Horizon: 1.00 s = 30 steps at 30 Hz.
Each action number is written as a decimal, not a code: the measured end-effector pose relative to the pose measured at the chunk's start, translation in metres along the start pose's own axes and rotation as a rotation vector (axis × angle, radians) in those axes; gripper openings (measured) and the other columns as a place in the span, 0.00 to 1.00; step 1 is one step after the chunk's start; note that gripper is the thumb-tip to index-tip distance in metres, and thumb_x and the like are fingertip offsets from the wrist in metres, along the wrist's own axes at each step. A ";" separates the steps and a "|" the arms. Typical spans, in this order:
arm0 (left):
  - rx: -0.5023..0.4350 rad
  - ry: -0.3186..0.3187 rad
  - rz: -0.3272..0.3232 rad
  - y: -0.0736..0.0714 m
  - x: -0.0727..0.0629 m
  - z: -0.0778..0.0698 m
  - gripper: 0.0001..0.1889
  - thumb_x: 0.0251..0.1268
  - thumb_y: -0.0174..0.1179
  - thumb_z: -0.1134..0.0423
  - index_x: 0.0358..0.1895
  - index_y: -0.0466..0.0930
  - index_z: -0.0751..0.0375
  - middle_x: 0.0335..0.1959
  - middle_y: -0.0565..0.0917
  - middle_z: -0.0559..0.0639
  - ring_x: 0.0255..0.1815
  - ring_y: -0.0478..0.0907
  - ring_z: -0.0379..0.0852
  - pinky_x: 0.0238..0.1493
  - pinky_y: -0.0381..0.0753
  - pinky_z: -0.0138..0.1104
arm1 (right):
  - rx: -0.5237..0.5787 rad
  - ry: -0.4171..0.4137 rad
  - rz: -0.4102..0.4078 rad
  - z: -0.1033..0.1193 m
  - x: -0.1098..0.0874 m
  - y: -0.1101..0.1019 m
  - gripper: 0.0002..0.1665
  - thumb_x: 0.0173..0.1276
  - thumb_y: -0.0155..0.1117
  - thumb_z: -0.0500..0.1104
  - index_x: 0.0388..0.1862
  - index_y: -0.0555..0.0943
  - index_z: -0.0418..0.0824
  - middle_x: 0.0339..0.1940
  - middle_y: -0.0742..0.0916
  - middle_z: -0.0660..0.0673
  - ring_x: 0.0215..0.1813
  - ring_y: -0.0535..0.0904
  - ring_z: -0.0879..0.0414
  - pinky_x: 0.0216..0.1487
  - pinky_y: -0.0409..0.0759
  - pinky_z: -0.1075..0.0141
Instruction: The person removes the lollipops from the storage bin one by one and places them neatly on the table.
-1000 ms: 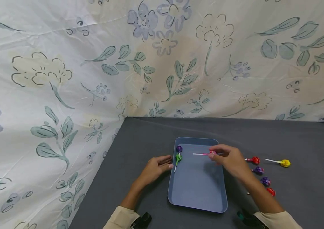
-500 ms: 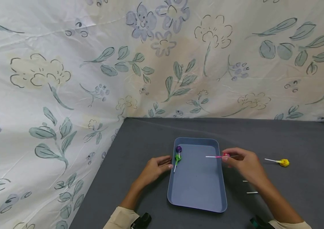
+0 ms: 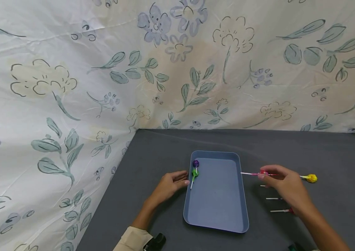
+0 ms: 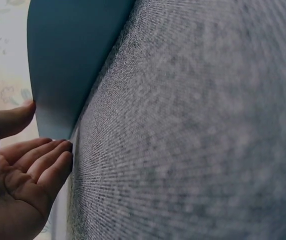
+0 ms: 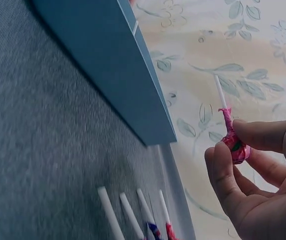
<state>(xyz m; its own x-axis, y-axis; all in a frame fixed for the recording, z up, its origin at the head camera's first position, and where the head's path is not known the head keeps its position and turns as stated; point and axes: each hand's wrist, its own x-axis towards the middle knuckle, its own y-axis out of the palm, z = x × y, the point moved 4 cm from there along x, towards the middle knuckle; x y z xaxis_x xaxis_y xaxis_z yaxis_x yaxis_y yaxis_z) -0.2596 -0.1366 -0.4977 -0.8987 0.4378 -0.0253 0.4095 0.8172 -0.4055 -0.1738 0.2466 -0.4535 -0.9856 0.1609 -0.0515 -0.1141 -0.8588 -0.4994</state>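
Observation:
My right hand (image 3: 288, 183) pinches a pink-wrapped lollipop (image 5: 237, 146) by its candy end between thumb and fingers. Its white stick points left toward the right rim of a blue-grey tray (image 3: 216, 205). At the tray's left side my left hand (image 3: 168, 186) has its fingers extended, with the fingertips at the outer wall. Inside the tray, along its left edge, a purple lollipop (image 3: 195, 163) lies above a green lollipop (image 3: 194, 173). Below the right hand, several lollipops lie on the table, their candy ends mostly hidden by that hand and arm.
A yellow lollipop (image 3: 311, 178) lies beyond the right hand. Near the arm, a red lollipop (image 3: 291, 210) shows partly. Dark grey cloth (image 3: 164, 150) covers the table, and a floral curtain (image 3: 177, 69) hangs along its back and left sides.
My right hand has moved right with the pink lollipop, from over the tray to beyond its right rim. The left hand and the lollipops in the tray stay in place.

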 end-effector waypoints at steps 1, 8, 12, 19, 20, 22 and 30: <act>0.000 -0.001 0.000 0.000 0.000 0.000 0.29 0.75 0.68 0.58 0.72 0.76 0.72 0.68 0.82 0.64 0.70 0.81 0.58 0.68 0.82 0.46 | -0.006 0.002 -0.006 -0.002 -0.001 -0.003 0.33 0.74 0.72 0.60 0.66 0.82 0.38 0.54 0.90 0.44 0.40 0.90 0.53 0.41 0.84 0.63; 0.005 -0.001 0.000 0.000 0.000 0.000 0.29 0.75 0.68 0.58 0.72 0.76 0.72 0.68 0.82 0.63 0.70 0.81 0.58 0.68 0.82 0.47 | 0.030 0.026 -0.045 -0.013 -0.006 -0.017 0.34 0.72 0.74 0.58 0.66 0.82 0.37 0.46 0.90 0.60 0.38 0.90 0.52 0.35 0.85 0.62; 0.004 0.001 0.000 0.000 0.000 0.000 0.29 0.75 0.68 0.58 0.72 0.76 0.72 0.68 0.82 0.64 0.70 0.81 0.59 0.68 0.81 0.47 | 0.019 0.042 -0.083 -0.022 -0.008 -0.025 0.32 0.72 0.75 0.58 0.64 0.84 0.37 0.43 0.92 0.59 0.36 0.91 0.55 0.33 0.84 0.62; -0.001 0.003 0.003 0.000 0.000 0.000 0.29 0.75 0.68 0.58 0.72 0.76 0.72 0.68 0.82 0.64 0.70 0.81 0.59 0.68 0.81 0.47 | -0.029 0.057 -0.118 -0.038 -0.011 -0.039 0.31 0.74 0.73 0.57 0.63 0.84 0.35 0.40 0.90 0.63 0.36 0.87 0.67 0.33 0.84 0.68; -0.001 0.003 0.004 0.000 0.000 0.001 0.29 0.75 0.68 0.58 0.72 0.76 0.72 0.68 0.82 0.64 0.70 0.81 0.59 0.68 0.81 0.47 | -0.035 0.063 -0.120 -0.040 -0.011 -0.041 0.31 0.73 0.73 0.58 0.63 0.84 0.36 0.39 0.89 0.65 0.36 0.86 0.68 0.33 0.83 0.69; 0.001 0.003 0.004 0.000 0.000 0.001 0.29 0.75 0.67 0.58 0.72 0.76 0.72 0.68 0.82 0.64 0.70 0.80 0.59 0.69 0.81 0.47 | -0.024 0.067 -0.122 -0.045 -0.012 -0.045 0.32 0.73 0.73 0.58 0.63 0.84 0.35 0.39 0.87 0.69 0.36 0.87 0.68 0.34 0.82 0.72; 0.006 0.011 0.007 0.000 0.000 0.002 0.29 0.75 0.67 0.57 0.72 0.76 0.72 0.68 0.82 0.64 0.70 0.80 0.59 0.69 0.81 0.47 | -0.071 0.112 -0.186 -0.064 -0.013 -0.055 0.33 0.78 0.68 0.56 0.66 0.81 0.31 0.45 0.90 0.52 0.32 0.88 0.63 0.30 0.83 0.68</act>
<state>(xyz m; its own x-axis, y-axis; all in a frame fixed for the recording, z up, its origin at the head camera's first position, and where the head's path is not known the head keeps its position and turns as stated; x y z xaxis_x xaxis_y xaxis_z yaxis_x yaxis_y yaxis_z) -0.2600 -0.1373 -0.4994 -0.8941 0.4476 -0.0186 0.4149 0.8117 -0.4111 -0.1471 0.3227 -0.4811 -0.9279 0.3699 -0.0466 -0.2799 -0.7736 -0.5685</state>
